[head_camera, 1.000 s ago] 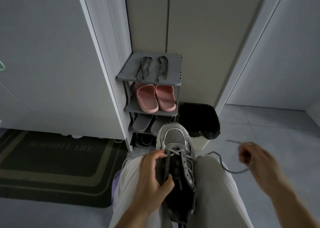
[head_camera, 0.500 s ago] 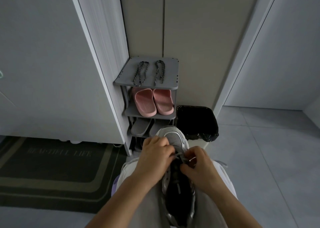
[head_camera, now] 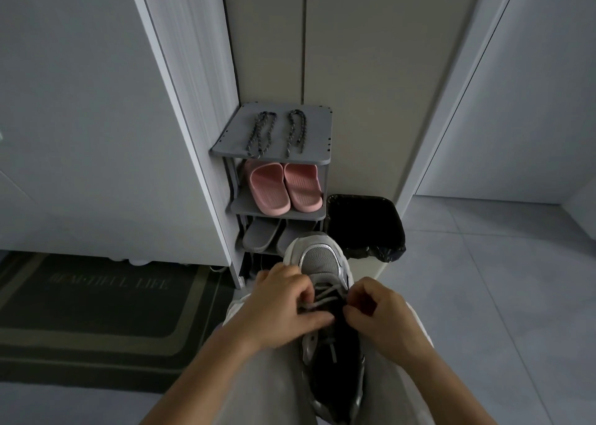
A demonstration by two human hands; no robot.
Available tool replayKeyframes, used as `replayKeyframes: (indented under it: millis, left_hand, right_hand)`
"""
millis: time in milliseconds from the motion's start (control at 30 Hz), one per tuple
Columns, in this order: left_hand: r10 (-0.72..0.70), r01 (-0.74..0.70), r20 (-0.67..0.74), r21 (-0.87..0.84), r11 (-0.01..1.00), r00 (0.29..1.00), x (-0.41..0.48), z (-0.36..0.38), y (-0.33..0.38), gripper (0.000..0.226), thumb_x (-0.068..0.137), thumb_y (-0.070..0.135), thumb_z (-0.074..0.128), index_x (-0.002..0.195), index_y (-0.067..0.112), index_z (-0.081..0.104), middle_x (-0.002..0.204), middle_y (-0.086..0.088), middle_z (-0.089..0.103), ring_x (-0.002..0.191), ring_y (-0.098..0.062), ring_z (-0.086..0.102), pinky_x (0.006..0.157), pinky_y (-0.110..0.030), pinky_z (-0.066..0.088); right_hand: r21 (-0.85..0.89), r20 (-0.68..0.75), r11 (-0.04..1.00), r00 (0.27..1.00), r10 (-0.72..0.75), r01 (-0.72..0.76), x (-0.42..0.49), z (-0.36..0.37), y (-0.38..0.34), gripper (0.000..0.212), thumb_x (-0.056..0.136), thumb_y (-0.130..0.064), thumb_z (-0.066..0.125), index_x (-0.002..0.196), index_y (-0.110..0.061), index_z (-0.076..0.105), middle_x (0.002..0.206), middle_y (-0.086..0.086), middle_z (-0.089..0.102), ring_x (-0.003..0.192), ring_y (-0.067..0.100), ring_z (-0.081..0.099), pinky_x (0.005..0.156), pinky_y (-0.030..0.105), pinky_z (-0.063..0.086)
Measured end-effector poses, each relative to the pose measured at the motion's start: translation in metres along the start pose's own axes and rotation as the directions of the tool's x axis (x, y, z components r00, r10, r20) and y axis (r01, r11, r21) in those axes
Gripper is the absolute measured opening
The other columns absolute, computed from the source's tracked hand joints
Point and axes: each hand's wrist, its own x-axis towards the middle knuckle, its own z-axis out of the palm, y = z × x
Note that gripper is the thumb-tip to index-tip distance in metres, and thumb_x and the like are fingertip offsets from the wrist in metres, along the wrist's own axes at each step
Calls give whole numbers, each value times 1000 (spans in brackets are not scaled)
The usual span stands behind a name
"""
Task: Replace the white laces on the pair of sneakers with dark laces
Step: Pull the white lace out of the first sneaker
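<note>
Both hands are back on the sneaker [head_camera: 322, 258], which is wedged between the trouser legs [head_camera: 258, 386]. A second ago the right hand [head_camera: 383, 316] was flung out wide, dragging slack. Now it's curled at the eyelets, pinching the white lace [head_camera: 324, 299]. The left hand [head_camera: 283, 308] has quit the shoe's side to pinch a crossing. The unlacing goes on, and the dark laces [head_camera: 261, 134] wait on the shelf [head_camera: 317, 140] beyond both hands.
</note>
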Motion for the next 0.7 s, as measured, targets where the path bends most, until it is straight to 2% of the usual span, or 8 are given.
replayKeyframes:
  millis: [33,100,167,233,300,433,567,700]
  left_hand:
    - [42,-39,-4,231,972,999,5,1,6,42,74,64,50,83,23,53,83,13,38,93,-5,36,88,-24,28]
    - [94,-89,-9,250,964,996,12,3,12,36,83,55,48,85,21,57,84,11,37,92,-6,36,89,-27,28]
    - [88,-101,-67,-215,971,994,11,2,10,29,78,51,52,72,23,56,75,12,40,79,0,39,80,-23,33]
    - [-102,-21,-133,-700,714,986,2,-2,-4,27,68,47,57,64,20,56,67,10,47,67,-1,45,69,-18,36]
    - [-265,41,-130,-830,557,955,-8,-2,-22,21,65,40,60,61,20,59,62,8,51,64,-4,49,68,-19,38]
    - [-156,120,-15,-569,814,988,-14,-6,-27,26,73,48,59,65,23,63,74,14,53,77,1,52,76,-17,37]
    - [163,-140,-175,136,981,971,0,-7,-3,44,75,63,49,85,23,63,84,14,40,89,-1,34,87,-22,25]
    - [165,-158,-139,58,986,976,14,0,5,24,86,45,54,88,22,62,85,15,37,87,-2,29,86,-23,21]
  right_hand:
    - [-15,2,1000,1000,-7,7,1,0,-1,21,60,-55,55,76,-43,53,68,-15,62,63,3,58,57,20,46]
    - [45,10,999,1000,-1,0,3,-3,-4,11,68,-41,65,73,-38,56,67,-11,64,62,4,58,59,22,48]
    - [169,29,985,999,22,-27,3,-8,-5,14,73,-23,71,69,-30,59,65,-4,63,61,9,56,61,26,47]
    - [192,32,980,999,44,-50,3,-12,-4,16,74,-19,70,65,-26,59,61,-3,60,57,7,52,59,24,45]
    - [116,26,993,999,31,-34,3,-11,-5,20,76,-24,68,60,-26,55,54,-6,53,49,3,45,53,17,38]
    - [-56,89,997,995,-46,51,-1,-13,-23,15,84,-25,58,73,-14,57,58,-5,49,49,-3,46,52,11,36]
    - [80,175,995,982,-67,54,-5,-4,-31,18,85,-17,59,69,-14,52,45,-10,48,45,-2,46,50,15,34]
    - [412,199,903,979,39,-120,-8,2,-18,25,87,-5,56,64,-13,51,41,-7,46,39,6,43,45,21,34]
